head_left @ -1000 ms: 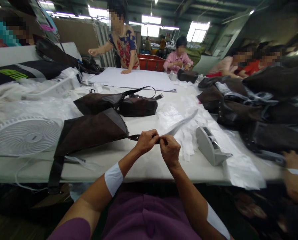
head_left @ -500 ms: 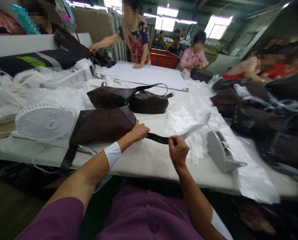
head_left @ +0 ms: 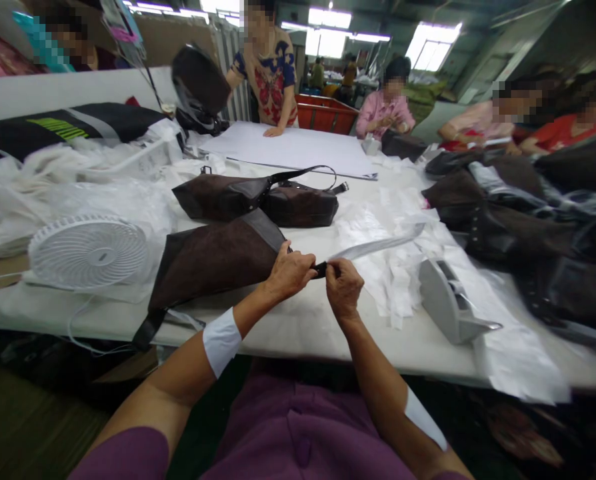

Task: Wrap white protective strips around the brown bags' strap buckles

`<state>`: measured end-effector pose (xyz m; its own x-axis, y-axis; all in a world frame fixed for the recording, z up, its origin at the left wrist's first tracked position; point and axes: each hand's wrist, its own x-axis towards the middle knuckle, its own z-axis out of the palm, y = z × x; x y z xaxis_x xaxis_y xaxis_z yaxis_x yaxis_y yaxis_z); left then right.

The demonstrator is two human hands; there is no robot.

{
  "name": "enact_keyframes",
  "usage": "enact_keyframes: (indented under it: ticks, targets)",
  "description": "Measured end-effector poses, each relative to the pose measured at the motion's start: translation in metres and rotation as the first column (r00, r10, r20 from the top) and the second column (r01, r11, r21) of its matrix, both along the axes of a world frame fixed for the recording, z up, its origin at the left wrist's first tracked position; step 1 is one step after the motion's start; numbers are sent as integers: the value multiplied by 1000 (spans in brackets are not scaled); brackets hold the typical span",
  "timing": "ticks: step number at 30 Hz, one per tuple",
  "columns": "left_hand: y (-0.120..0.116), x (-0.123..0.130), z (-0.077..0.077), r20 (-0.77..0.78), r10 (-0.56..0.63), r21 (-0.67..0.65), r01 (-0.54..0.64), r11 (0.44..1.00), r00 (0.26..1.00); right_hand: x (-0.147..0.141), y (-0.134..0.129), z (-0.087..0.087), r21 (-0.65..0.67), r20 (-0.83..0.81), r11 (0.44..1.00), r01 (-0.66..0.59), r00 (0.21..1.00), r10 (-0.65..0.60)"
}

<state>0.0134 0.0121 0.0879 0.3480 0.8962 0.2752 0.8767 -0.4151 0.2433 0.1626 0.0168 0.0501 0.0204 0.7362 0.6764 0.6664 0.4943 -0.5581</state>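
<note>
A dark brown bag (head_left: 218,257) with black ends lies on the table in front of me, left of centre. Its black strap (head_left: 321,269) runs between my two hands. My left hand (head_left: 291,272) is closed around the strap close to the bag's right end. At the strap's far end, my right hand (head_left: 345,283) pinches it, and a strip of clear plastic (head_left: 378,248) sticks out from those fingers to the right. Only a short piece of strap shows between the hands. Behind this bag lie two more brown bags (head_left: 223,197).
A white fan (head_left: 91,252) stands at the left by heaped white packing material (head_left: 53,160). On the right are a grey tape dispenser (head_left: 445,300), white plastic sleeves (head_left: 393,273) and piled dark bags (head_left: 518,227). Across the table a co-worker (head_left: 273,73) stands by white sheets (head_left: 298,148).
My left hand has slid right along the strap toward my right hand, shortening the visible piece. The bag has shifted slightly right. Across the table, a co-worker has lifted a dark bag.
</note>
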Motion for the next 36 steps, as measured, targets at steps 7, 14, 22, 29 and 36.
enact_keyframes:
  ticks: [7, 14, 22, 29, 36]
  targets:
    - [30, 35, -18, 87, -66, -53, 71, 996, 994, 13, -9, -6, -128, -110, 992, -6, 994, -8]
    - [37, 0, -10, -158, -375, -114, 360, 926, 914, 29, -9, -10, -363, -340, 930, -54, 937, -79]
    - [41, 8, 2, -112, -323, -25, 322, 946, 940, 9, -7, -4, -23, -96, 1000, 14, 995, -17]
    - [54, 26, -27, 76, -510, -113, 515, 850, 857, 8, -21, -6, 0, -16, 987, -158, 987, 158]
    - [43, 29, -32, 218, -536, -42, 556, 830, 816, 52, 6, -19, -394, -748, 911, -119, 618, -243]
